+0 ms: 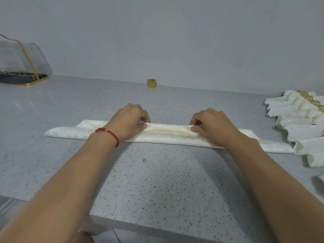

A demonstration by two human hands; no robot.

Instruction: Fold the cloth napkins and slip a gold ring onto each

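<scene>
both hands pinch the long folded napkin [168,135]: left hand [128,122] and right hand [213,128] apart along its fold; a gold ring [151,83] stands beyond them.

A grey speckled stone bench [157,186] runs back to a plain pale grey wall [175,41]. At the far left, against the wall, stands a gold wire rack [26,74] with a dark blue pad in its base. A small brownish fleck [144,160] lies on the bench near the middle.
</scene>
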